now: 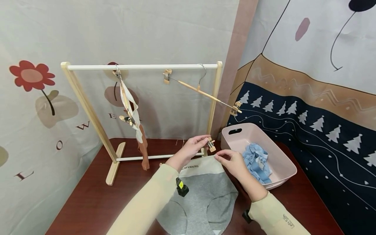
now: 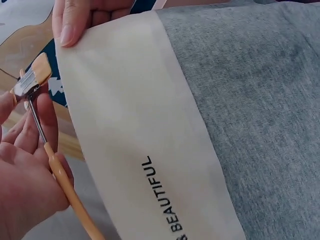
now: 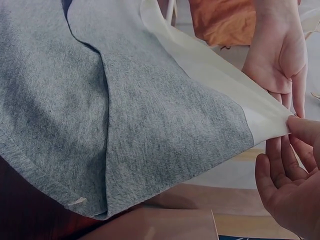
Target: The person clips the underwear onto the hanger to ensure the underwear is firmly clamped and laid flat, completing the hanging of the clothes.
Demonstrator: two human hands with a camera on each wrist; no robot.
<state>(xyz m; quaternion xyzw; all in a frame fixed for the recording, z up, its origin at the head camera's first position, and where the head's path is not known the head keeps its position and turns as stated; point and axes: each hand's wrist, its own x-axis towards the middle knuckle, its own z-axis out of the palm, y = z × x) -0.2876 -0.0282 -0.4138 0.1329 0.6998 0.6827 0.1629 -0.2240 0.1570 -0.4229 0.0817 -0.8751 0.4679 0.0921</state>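
One corner of grey briefs [image 1: 199,189] lies between right fingers [image 2: 73,24].

Homelike setting: clothes rack [image 1: 147,67], basket [image 1: 276,153]

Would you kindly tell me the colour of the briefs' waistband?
The waistband is cream, showing best in the left wrist view.
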